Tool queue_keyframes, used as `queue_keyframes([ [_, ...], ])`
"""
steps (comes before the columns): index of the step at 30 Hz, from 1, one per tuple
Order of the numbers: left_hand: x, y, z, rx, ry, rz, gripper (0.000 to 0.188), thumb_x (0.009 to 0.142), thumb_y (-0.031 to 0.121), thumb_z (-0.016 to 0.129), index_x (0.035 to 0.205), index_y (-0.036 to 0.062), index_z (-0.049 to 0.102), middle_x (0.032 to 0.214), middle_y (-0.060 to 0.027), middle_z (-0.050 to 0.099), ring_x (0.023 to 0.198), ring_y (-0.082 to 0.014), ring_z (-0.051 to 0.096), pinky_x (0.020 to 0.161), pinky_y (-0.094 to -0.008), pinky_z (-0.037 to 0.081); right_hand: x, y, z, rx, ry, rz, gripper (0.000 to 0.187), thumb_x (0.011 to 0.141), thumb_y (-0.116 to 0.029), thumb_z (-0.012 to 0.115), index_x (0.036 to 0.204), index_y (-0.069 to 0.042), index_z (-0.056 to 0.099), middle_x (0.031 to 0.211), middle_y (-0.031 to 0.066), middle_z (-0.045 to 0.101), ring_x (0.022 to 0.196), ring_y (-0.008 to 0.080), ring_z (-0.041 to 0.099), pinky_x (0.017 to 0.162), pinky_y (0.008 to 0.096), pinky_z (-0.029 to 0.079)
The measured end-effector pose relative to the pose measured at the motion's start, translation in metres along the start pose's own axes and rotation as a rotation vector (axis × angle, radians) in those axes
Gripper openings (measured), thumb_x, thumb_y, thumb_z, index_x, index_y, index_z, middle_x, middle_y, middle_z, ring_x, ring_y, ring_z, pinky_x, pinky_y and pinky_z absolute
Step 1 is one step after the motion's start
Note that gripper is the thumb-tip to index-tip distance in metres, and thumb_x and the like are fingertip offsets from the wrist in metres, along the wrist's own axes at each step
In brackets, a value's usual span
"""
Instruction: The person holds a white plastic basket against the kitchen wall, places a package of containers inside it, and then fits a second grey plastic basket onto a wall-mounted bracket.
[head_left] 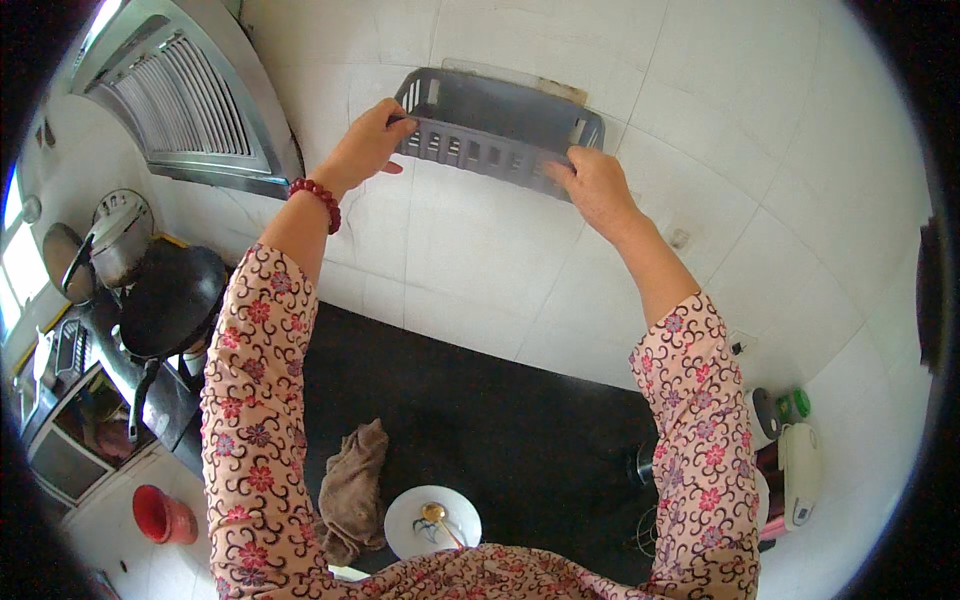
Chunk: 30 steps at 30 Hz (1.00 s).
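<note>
A grey plastic basket (500,148) with slotted sides is held up against the white tiled wall. My left hand (362,148) grips its left end, thumb over the front rim; a dark red bead bracelet circles that wrist. At the basket's right end, my right hand (598,190) holds the front corner between thumb and fingers. The inside of the basket shows only in part, and I see nothing lying in it. A pale strip with a brownish patch (562,92) shows on the wall just behind the basket's back rim.
Below is a black counter (480,410) with a brown cloth (352,485) and a white bowl (405,520) holding a spoon. A range hood (190,95) juts out at upper left, above a black wok (172,300). A red bin (165,515) stands lower left.
</note>
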<state>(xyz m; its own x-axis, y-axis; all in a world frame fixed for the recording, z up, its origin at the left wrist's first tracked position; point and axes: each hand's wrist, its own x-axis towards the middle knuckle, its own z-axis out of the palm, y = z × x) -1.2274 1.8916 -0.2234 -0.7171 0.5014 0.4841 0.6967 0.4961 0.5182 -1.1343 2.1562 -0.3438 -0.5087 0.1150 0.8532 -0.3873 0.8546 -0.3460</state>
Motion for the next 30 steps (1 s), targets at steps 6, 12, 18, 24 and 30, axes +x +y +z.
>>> queue_keyframes([
  [6, -0.003, 0.002, -0.006, 0.065, 0.05, -0.024, 0.025, 0.092, 0.025, 0.053, 0.106, 0.0047, 0.049, 0.092, -0.0069, 0.049, 0.079, -0.0173, 0.052, 0.061, -0.0364, 0.057, 0.001, -0.001, 0.009, -0.014, 0.023, -0.029, 0.038, 0.083, -0.033, 0.064, 0.069, 0.001, 0.054, 0.07, 0.0226, 0.057, 0.067, 0.0369, 0.057, 0.061, 0.0439, 0.044],
  [12, -0.005, 0.009, 0.001, 0.151, 0.162, -0.027, 0.027, 0.09, 0.027, 0.054, 0.104, 0.0046, 0.052, 0.077, -0.0058, 0.049, 0.066, -0.0146, 0.05, 0.053, -0.0318, 0.054, 0.012, -0.003, -0.001, -0.017, -0.113, 0.023, 0.041, 0.086, -0.035, 0.06, 0.07, 0.002, 0.054, 0.073, 0.0241, 0.059, 0.07, 0.037, 0.059, 0.064, 0.0443, 0.045],
  [18, -0.006, 0.01, 0.001, 0.207, 0.129, -0.05, 0.027, 0.091, 0.028, 0.053, 0.103, 0.0048, 0.052, 0.076, -0.0063, 0.051, 0.065, -0.0152, 0.052, 0.052, -0.0325, 0.054, 0.006, 0.002, 0.013, -0.015, -0.047, 0.016, 0.043, 0.087, -0.037, 0.058, 0.073, 0.004, 0.056, 0.073, 0.0248, 0.059, 0.07, 0.0379, 0.059, 0.064, 0.0446, 0.046],
  [24, -0.007, 0.014, 0.0, 0.254, 0.142, -0.076, 0.028, 0.091, 0.03, 0.052, 0.101, 0.0028, 0.053, 0.079, -0.0075, 0.054, 0.067, -0.0159, 0.054, 0.052, -0.0329, 0.054, 0.02, 0.001, -0.002, 0.019, -0.121, 0.05, 0.043, 0.086, -0.037, 0.059, 0.074, 0.004, 0.057, 0.072, 0.0218, 0.06, 0.067, 0.0354, 0.059, 0.063, 0.0429, 0.046],
  [30, -0.003, 0.011, -0.005, 0.285, 0.082, -0.024, 0.031, 0.092, 0.033, 0.05, 0.099, 0.0029, 0.052, 0.078, -0.0075, 0.053, 0.065, -0.0158, 0.052, 0.05, -0.0322, 0.052, 0.028, -0.004, -0.023, -0.022, -0.19, 0.044, 0.045, 0.087, -0.038, 0.058, 0.068, 0.002, 0.058, 0.068, 0.0192, 0.06, 0.065, 0.0317, 0.058, 0.061, 0.0404, 0.046],
])
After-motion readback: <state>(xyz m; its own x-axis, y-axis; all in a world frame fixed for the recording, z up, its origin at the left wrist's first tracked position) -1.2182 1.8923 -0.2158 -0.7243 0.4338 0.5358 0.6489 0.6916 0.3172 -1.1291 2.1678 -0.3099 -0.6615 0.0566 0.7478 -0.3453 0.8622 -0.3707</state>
